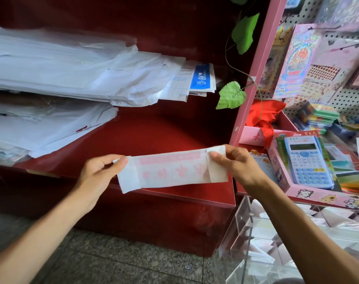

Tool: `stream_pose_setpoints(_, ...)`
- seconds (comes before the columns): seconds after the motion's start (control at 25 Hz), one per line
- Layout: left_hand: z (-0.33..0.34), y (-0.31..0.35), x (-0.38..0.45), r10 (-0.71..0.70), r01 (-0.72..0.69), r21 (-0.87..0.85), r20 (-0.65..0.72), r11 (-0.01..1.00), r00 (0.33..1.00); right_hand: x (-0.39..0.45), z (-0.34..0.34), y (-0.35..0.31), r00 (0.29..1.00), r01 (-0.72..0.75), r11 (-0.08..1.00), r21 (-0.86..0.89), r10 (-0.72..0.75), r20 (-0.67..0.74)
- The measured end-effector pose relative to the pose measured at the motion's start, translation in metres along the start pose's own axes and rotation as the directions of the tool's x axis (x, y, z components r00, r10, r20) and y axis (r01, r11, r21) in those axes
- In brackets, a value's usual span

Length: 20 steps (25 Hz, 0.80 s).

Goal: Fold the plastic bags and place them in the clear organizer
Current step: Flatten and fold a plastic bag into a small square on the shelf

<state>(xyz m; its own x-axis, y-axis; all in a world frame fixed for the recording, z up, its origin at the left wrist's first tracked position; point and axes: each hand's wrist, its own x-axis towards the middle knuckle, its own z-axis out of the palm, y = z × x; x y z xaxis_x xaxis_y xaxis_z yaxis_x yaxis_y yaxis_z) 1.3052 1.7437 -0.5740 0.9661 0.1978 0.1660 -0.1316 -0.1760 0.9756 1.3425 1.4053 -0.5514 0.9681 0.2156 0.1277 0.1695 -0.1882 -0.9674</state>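
Crosswise, folded bag (170, 170) between left hand (100, 171) and right hand (236, 167).

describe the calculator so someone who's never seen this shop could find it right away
Start at the pink metal shelf post on the right and drop to the pink cardboard display box at its foot. The light-blue plastic calculator lies inside, the only thing there with a grey screen and rows of blue and white keys.

This is a small stationery shop. A pink pegboard rack (262, 64) hangs packets of stickers (297, 58), with a boxed calculator (308, 160) and stacked erasers (320, 115) set out beside it. Deep red shelves (164, 128) hold piles of wrapped paper stock (72, 70), one labelled 8K, above a speckled stone floor (133, 263).
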Motion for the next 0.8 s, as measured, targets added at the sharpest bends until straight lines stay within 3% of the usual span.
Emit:
stream_pose_setpoints(0.08, 0.001, 0.003, -0.001, -0.052, 0.052, -0.006, -0.03, 0.999, 0.998, 0.001, 0.005, -0.002, 1.0, -0.013, 0.999, 0.033, 0.014, -0.027)
stream_pose_setpoints(0.28, -0.004, -0.001, -0.001, -0.084, 0.077, 0.119, 0.05, 0.99, 0.995, 0.011, 0.012, 0.015, 0.984, -0.109, 0.993, -0.036, 0.103, -0.144)
stream_pose_setpoints(0.4, 0.003, -0.01, 0.0, -0.163, 0.176, 0.118, -0.115, 0.977, 0.98, 0.018, 0.011, 0.025, 0.937, -0.165, 0.918, -0.36, 0.032, -0.347)
stream_pose_setpoints(0.48, 0.015, -0.015, 0.0, -0.214, 0.233, 0.07, -0.21, 0.97, 0.954, 0.019, 0.013, 0.023, 0.918, -0.164, 0.855, -0.491, -0.05, -0.394)
stream_pose_setpoints(0.56, 0.027, -0.015, -0.002, -0.274, 0.28, -0.004, -0.226, 0.96, 0.935, 0.018, 0.02, 0.018, 0.931, -0.065, 0.843, -0.534, -0.142, -0.337)
stream_pose_setpoints(0.64, 0.036, -0.013, -0.007, -0.321, 0.323, 0.006, -0.114, 0.946, 0.94, 0.013, 0.031, 0.013, 0.963, 0.088, 0.837, -0.54, -0.21, -0.168)
stream_pose_setpoints(0.72, 0.045, -0.011, -0.014, -0.304, 0.288, 0.172, 0.07, 0.942, 0.95, 0.007, 0.046, 0.012, 0.972, 0.227, 0.817, -0.53, -0.228, 0.064)
stream_pose_setpoints(0.8, 0.048, -0.015, -0.015, -0.123, 0.045, 0.454, 0.144, 0.89, 0.982, 0.005, 0.058, 0.019, 0.938, 0.329, 0.77, -0.547, -0.197, 0.287)
